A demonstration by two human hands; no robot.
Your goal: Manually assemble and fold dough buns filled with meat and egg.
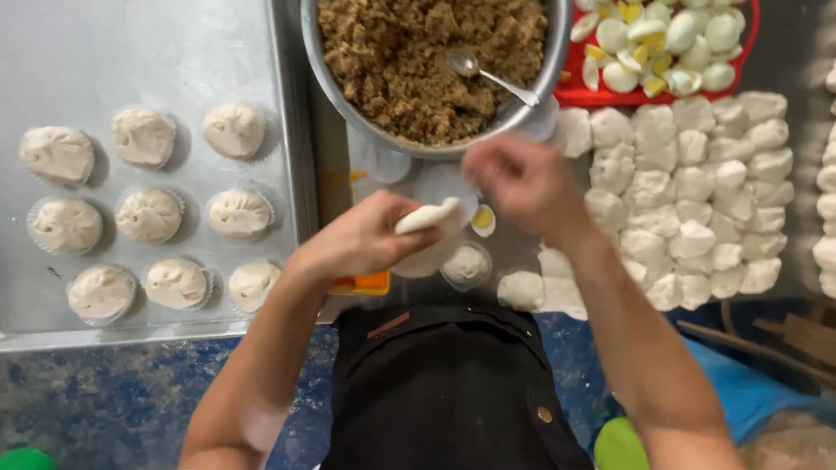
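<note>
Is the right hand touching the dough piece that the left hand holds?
Apart. The head view shows the right hand raised and motion-blurred, with a clear gap to the dough piece cupped in the left hand.

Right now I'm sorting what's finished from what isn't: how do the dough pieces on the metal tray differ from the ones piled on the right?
The tray buns are round, pleated shut on top, each in a paper liner and spaced in rows on the metal tray. The raw dough lumps are blocky, smooth, without liners and packed touching one another. Both are the same pale dough. The left hand holds one more dough piece, not yet closed.
</note>
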